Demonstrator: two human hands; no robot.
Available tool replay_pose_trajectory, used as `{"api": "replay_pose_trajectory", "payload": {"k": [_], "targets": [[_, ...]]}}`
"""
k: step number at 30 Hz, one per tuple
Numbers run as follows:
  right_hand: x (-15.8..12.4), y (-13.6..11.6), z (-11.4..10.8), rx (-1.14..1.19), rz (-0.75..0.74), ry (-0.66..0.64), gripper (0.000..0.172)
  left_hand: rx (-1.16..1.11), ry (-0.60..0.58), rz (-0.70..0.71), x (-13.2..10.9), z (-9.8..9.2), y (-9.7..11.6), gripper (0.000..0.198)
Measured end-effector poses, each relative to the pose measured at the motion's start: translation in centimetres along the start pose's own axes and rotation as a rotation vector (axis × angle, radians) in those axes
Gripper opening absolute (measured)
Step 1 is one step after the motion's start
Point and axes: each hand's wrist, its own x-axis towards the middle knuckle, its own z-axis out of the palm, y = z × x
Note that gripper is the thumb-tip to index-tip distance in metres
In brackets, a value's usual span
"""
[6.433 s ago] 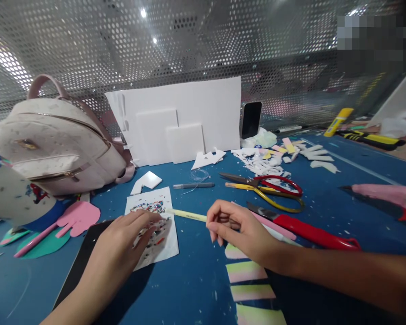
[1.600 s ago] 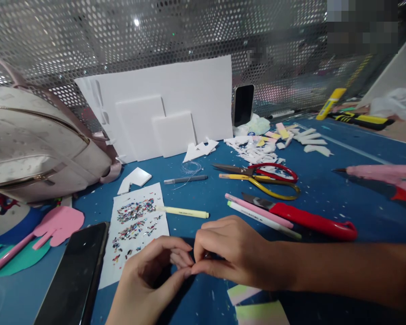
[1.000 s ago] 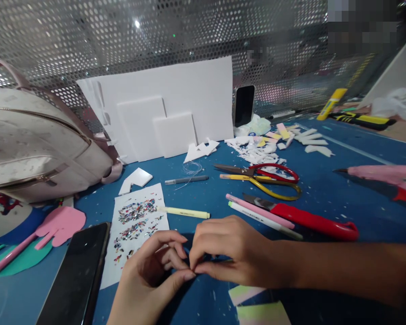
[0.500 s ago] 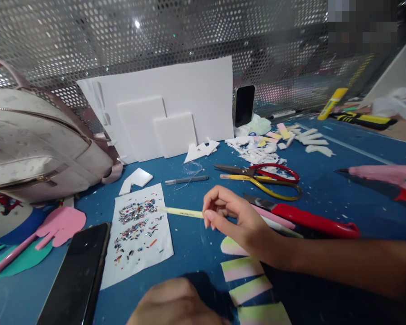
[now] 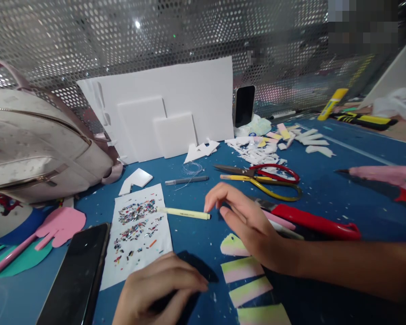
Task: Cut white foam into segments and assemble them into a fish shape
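A pale yellow marker pen point(image 5: 187, 213) lies on the blue table, its left end over the white paper sheet point(image 5: 162, 253). Small multicoloured bits point(image 5: 135, 221) are scattered across that sheet. My right hand point(image 5: 242, 216) is open beside the pen's right end; its index fingertip is at or very near the pen, with thumb and finger apart. Below it lie several green-to-pink foam strips point(image 5: 242, 269). At the bottom, my left hand point(image 5: 159, 289) hovers near the sheet's lower edge, fingers loosely bent, thumb apart, nothing seen in it.
Scissors point(image 5: 274, 174), red-handled pliers point(image 5: 314, 221) and a grey pen point(image 5: 189, 180) lie beyond my right hand. A black phone point(image 5: 76, 275) and a backpack point(image 5: 43, 149) are at left. White foam boards point(image 5: 206, 99) stand behind; a pink glue gun point(image 5: 382, 174) is at right.
My right hand has let go of the yellow marker pen and opened, leaving the pen on the table. My left hand has moved up and into fuller view.
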Motion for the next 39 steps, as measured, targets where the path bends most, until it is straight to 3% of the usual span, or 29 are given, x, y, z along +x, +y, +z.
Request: {"api": "replay_pose_trajectory", "payload": {"k": [3, 6, 11, 19, 23, 27, 29, 31, 34, 35, 38, 39], "targets": [[-0.2, -0.8, 0.1, -0.006, -0.093, -0.281, 0.009, 0.03, 0.125, -0.074, 0.2, 0.0, -0.4, 0.025], [-0.3, -0.8, 0.3, -0.072, -0.145, -0.411, 0.019, -0.033, 0.176, -0.161, 0.0, 0.6, -0.5, 0.01], [-0.3, 0.0, 0.7, -0.046, -0.2, -0.38, 0.012, -0.187, 0.297, -0.28, -0.2, 1.4, 0.0, 0.006], [-0.3, 0.5, 0.9, -0.037, -0.252, -0.372, 0.006, -0.146, 0.301, -0.249, -0.2, 1.2, 0.2, 0.006], [-0.1, 0.5, 0.9, 0.032, -0.208, -0.337, 0.008, -0.082, 0.26, -0.187, -0.3, 1.1, -0.1, 0.007], [0.1, 0.0, 0.8, 0.084, -0.105, -0.291, 0.004, 0.09, 0.133, -0.044, -0.3, 0.5, 0.0, 0.016], [0.1, -0.3, 0.7, 0.098, -0.033, -0.267, 0.004, 0.179, 0.077, 0.05, 0.0, -0.6, 0.4, 0.023], [0.2, -0.6, 0.6, 0.117, 0.023, -0.253, 0.004, 0.271, 0.102, 0.093, 0.7, -2.5, 0.8, 0.024], [0.1, -0.6, 0.5, 0.155, 0.054, -0.261, 0.005, 0.413, 0.351, -0.026, 1.9, -6.4, 0.3, 0.01], [0.1, -0.6, 0.5, 0.163, 0.059, -0.267, 0.005, 0.49, 0.373, -0.101, 2.2, -7.8, -0.3, 0.013], [0.0, -0.6, 0.4, 0.162, 0.077, -0.277, 0.005, 0.739, 0.203, -0.26, 2.7, -11.0, -3.0, 0.033], [0.0, -0.6, 0.4, 0.158, 0.082, -0.281, 0.005, 0.77, 0.199, -0.276, 2.7, -11.6, -4.0, 0.033]]}}
